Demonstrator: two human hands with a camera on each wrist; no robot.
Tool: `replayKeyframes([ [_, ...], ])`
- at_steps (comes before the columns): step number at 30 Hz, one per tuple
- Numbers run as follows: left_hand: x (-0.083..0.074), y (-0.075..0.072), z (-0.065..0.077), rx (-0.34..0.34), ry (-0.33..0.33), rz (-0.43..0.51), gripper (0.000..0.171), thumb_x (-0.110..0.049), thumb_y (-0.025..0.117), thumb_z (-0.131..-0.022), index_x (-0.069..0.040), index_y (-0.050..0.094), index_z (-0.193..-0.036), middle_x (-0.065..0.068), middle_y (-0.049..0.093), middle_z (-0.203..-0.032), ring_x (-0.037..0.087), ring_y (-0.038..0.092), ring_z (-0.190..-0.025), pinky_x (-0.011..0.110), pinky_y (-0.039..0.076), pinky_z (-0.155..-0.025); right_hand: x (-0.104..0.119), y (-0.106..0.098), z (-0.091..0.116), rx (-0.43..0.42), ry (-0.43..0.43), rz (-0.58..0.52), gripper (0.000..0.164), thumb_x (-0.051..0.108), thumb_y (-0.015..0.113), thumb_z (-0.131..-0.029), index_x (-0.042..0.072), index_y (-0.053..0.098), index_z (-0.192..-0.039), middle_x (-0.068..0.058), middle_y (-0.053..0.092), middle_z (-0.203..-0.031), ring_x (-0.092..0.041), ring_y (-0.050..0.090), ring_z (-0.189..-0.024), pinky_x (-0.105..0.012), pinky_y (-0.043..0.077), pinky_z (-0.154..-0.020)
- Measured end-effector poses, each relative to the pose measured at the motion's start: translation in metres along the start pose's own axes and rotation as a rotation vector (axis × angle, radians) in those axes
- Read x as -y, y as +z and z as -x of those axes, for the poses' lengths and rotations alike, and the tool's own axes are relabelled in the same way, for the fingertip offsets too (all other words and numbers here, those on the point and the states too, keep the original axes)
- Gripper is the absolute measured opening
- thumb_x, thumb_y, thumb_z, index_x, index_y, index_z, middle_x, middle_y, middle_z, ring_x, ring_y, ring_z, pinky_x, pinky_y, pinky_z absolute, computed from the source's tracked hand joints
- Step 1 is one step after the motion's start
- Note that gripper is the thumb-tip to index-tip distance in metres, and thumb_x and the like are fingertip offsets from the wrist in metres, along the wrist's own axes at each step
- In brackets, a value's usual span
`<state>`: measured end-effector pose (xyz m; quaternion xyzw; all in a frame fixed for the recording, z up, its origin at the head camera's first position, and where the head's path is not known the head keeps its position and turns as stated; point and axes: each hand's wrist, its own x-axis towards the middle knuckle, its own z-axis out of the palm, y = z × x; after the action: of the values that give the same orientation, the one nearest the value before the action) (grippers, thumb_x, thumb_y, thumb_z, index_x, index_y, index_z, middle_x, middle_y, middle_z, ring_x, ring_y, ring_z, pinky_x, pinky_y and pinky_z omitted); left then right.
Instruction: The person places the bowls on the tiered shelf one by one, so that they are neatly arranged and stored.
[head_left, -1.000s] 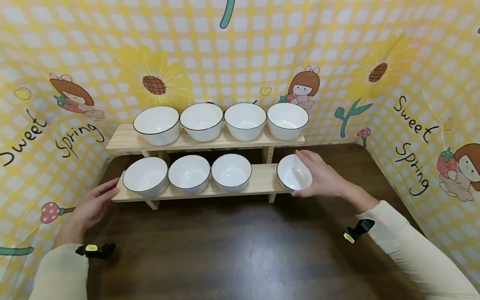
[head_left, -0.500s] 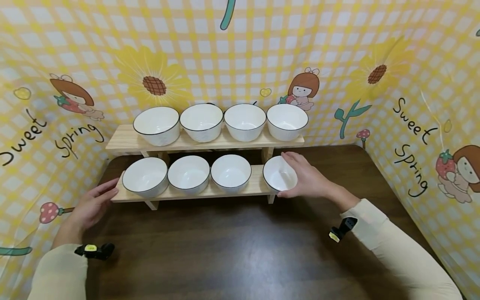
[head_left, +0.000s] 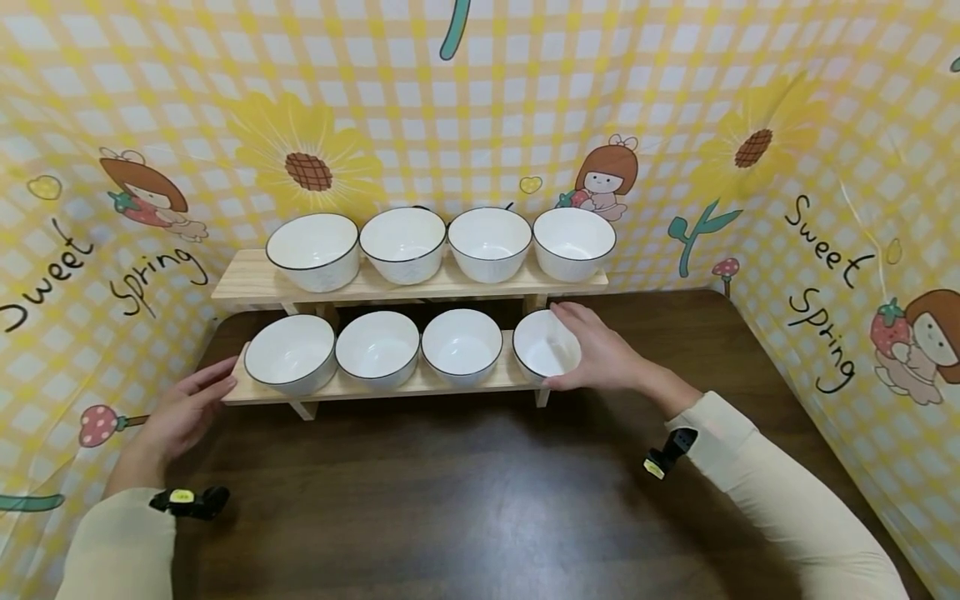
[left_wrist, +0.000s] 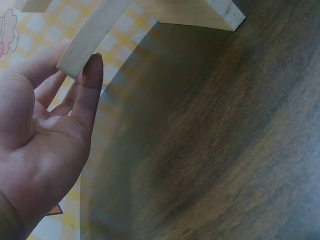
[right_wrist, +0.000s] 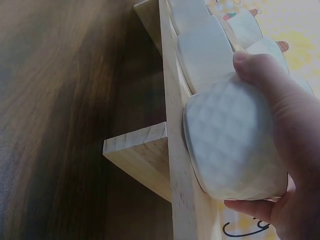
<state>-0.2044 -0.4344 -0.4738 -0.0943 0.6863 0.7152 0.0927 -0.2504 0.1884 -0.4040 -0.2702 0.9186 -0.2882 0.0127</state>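
Note:
My right hand (head_left: 600,350) grips a white bowl (head_left: 543,346) with a dark rim, fingers at its far side and thumb at its near side. The bowl is upright at the right end of the lower wooden shelf (head_left: 507,365); its faceted outside (right_wrist: 230,145) faces the right wrist view. A narrow strip of board separates it from the third bowl (head_left: 462,343) in that row. At the shelf's left end, my left hand (head_left: 183,412) pinches the board, and the left wrist view shows the board end (left_wrist: 82,55) between thumb and fingers.
Two more white bowls, one of them the leftmost bowl (head_left: 291,350), stand on the lower tier. Behind, the higher shelf (head_left: 243,275) carries a row of similar bowls. A dark wooden table (head_left: 420,492) lies beneath, and yellow checked cloth (head_left: 480,108) encloses the back and sides.
My right hand has moved the bowl leftward along the lower shelf, narrowing the gap to the third bowl. The left hand stays at the shelf's left end.

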Motion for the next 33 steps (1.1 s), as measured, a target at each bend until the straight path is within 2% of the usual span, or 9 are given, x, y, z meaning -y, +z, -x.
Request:
replayKeyframes([
  [4, 0.0001, -0.0001, 0.0005, 0.002, 0.000, 0.015, 0.034, -0.019, 0.066, -0.101, -0.035, 0.068, -0.130, -0.019, 0.053, -0.128, -0.007, 0.061, -0.098, 0.013, 0.051, -0.081, 0.0009, 0.0023, -0.0025, 0.001, 0.002, -0.009, 0.119, 0.046, 0.093, -0.067, -0.003, 0.032, -0.157, -0.023, 0.031, -0.158, -0.039, 0.033, -0.144, -0.059, 0.039, -0.109],
  [10, 0.0010, -0.0007, -0.0003, 0.004, 0.004, 0.014, 0.034, -0.019, 0.066, -0.101, -0.035, 0.068, -0.131, -0.019, 0.053, -0.128, -0.007, 0.061, -0.098, 0.013, 0.051, -0.080, -0.0001, 0.0052, -0.0056, -0.003, 0.005, -0.002, 0.119, 0.048, 0.093, -0.067, -0.001, 0.032, -0.157, -0.024, 0.030, -0.159, -0.039, 0.032, -0.145, -0.059, 0.038, -0.110],
  [16, 0.0016, -0.0005, -0.0009, 0.024, 0.034, 0.042, 0.035, -0.016, 0.064, -0.102, -0.033, 0.068, -0.132, -0.024, 0.058, -0.117, -0.008, 0.061, -0.099, 0.013, 0.051, -0.081, -0.0004, 0.0071, -0.0072, -0.012, -0.006, -0.002, 0.119, 0.049, 0.093, -0.067, 0.000, 0.033, -0.157, -0.022, 0.031, -0.159, -0.038, 0.031, -0.145, -0.061, 0.039, -0.107],
  [24, 0.0013, -0.0005, -0.0005, 0.022, 0.031, 0.029, 0.035, -0.016, 0.064, -0.102, -0.034, 0.068, -0.131, -0.018, 0.053, -0.128, -0.009, 0.060, -0.100, 0.013, 0.051, -0.081, 0.0014, 0.0082, -0.0086, -0.016, -0.006, -0.003, 0.119, 0.049, 0.093, -0.067, 0.000, 0.033, -0.157, -0.021, 0.030, -0.160, -0.038, 0.031, -0.145, -0.061, 0.040, -0.107],
  [33, -0.0013, 0.0007, -0.0004, 0.015, 0.019, 0.043, 0.031, -0.015, 0.065, -0.101, -0.035, 0.072, -0.123, -0.027, 0.061, -0.110, -0.006, 0.061, -0.095, 0.014, 0.052, -0.077, 0.0011, 0.0086, -0.0094, -0.007, -0.001, -0.016, 0.119, 0.049, 0.093, -0.068, 0.001, 0.032, -0.158, -0.021, 0.029, -0.161, -0.038, 0.029, -0.146, -0.061, 0.039, -0.108],
])
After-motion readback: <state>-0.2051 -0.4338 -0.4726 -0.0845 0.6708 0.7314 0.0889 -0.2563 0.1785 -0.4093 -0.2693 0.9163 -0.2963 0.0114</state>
